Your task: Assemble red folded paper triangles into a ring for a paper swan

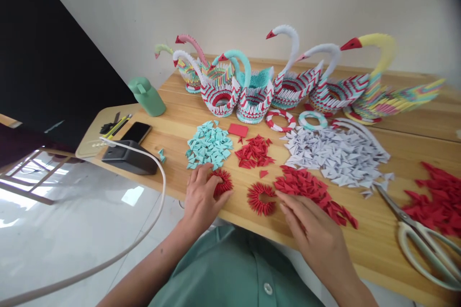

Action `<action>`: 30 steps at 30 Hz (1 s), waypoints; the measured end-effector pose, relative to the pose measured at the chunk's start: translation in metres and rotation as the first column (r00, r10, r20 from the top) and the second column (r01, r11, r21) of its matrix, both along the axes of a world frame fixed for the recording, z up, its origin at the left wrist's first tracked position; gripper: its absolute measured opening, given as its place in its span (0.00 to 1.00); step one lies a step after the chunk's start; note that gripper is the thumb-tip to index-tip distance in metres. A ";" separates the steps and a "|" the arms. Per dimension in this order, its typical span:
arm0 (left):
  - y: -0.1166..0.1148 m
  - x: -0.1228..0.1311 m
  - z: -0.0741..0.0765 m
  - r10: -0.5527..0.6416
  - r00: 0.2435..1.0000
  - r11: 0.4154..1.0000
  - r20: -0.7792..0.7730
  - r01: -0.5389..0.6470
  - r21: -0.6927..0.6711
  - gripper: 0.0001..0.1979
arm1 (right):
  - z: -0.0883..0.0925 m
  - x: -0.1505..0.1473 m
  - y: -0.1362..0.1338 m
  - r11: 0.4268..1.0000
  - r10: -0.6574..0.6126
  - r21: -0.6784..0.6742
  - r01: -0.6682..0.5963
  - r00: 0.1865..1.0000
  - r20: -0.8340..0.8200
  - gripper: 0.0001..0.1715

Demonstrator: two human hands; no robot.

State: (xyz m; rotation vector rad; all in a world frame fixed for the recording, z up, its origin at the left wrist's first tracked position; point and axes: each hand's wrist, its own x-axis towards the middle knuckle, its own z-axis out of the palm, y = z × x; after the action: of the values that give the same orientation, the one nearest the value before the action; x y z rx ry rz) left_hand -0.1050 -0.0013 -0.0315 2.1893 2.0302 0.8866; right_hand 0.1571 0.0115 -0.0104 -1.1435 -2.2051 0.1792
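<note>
Bent over a small red ring of folded paper pieces, my left hand has its thumb and forefinger around the ring's near side. A second red paper ring, with a gap on its right, lies on the table. My right hand is closed in a pinch at that ring's right edge; whatever sits between the fingertips is mostly covered. Just behind the hands are a heap of mint paper triangles and a small red heap. A larger red heap spreads beside my right hand.
Folded-paper swans line the back of the wooden table. White triangles and scissors lie right, near another red heap. A green bottle, phone and dark box with a white cable are left.
</note>
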 end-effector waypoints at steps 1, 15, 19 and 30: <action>0.000 0.000 0.000 -0.007 1.000 1.000 0.004 0.007 -0.006 0.08 | 0.002 -0.001 0.001 1.000 0.004 0.001 -0.004 1.000 -0.007 0.19; 0.004 0.013 0.011 -0.374 0.912 0.922 0.170 0.385 -0.034 0.07 | 0.005 0.006 0.004 0.999 -0.039 -0.030 0.039 0.999 -0.027 0.17; 0.004 0.014 0.014 -0.392 0.895 0.910 0.214 0.412 -0.055 0.10 | 0.005 0.001 0.004 0.998 -0.022 -0.051 0.022 1.000 -0.013 0.17; 0.002 0.021 0.003 -0.327 0.918 0.943 0.223 0.331 0.022 0.03 | 0.006 -0.043 0.021 0.990 0.132 -0.078 -0.119 0.975 0.178 0.16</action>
State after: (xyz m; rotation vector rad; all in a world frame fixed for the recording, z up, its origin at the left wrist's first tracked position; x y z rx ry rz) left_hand -0.0842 0.0007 -0.0287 2.2120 1.5053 1.0118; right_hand 0.1141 0.0329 -0.0044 -1.0941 -2.4528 0.2097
